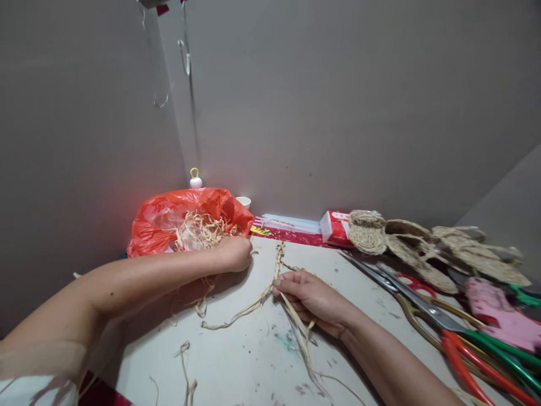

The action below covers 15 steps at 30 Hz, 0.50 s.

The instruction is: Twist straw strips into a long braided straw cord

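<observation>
My left hand (pixel 233 252) reaches to the mouth of a red plastic bag (pixel 169 217) stuffed with pale straw strips (pixel 200 230), its fingers curled into the strips. My right hand (pixel 310 298) rests on the table and pinches a braided straw cord (pixel 278 260) that runs away toward the wall. Loose ends of the strips trail from under this hand toward me and to the left.
Several woven straw pieces (pixel 416 248) lie at the right by the wall. Scissors with red and green handles (pixel 465 338) and a pink object (pixel 499 313) lie at right. A red-white box (pixel 336 227), a white cup (pixel 244 201) and a small white bottle (pixel 195 180) stand by the grey wall.
</observation>
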Each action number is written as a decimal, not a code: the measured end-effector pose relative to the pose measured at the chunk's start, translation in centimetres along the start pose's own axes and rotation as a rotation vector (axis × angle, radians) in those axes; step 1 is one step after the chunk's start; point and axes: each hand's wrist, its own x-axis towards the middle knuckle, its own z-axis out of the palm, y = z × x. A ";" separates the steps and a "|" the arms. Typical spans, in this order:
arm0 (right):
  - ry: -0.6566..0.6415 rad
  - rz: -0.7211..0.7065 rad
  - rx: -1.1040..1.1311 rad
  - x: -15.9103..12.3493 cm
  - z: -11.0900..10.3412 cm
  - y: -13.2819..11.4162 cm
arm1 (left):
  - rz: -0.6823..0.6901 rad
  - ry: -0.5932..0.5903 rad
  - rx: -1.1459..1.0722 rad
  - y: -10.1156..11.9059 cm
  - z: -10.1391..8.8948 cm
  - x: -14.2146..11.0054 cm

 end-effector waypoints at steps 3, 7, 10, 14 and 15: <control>-0.010 0.002 0.017 0.0 0.0 0.0 | 0.036 0.021 -0.070 -0.8 -0.7 -0.3; 0.002 -0.008 0.020 0.0 0.0 0.0 | 0.025 0.085 -0.493 -1.9 -3.2 -1.6; 0.008 -0.012 0.015 -0.1 0.0 -0.1 | -0.079 -0.011 -0.953 -2.2 -4.9 -3.0; -0.003 -0.008 0.000 0.0 0.0 0.0 | -0.156 -0.175 -1.330 -2.6 -5.4 -4.5; -0.008 -0.008 -0.002 0.1 0.0 0.1 | -0.157 -0.195 -1.393 -2.6 -5.2 -4.8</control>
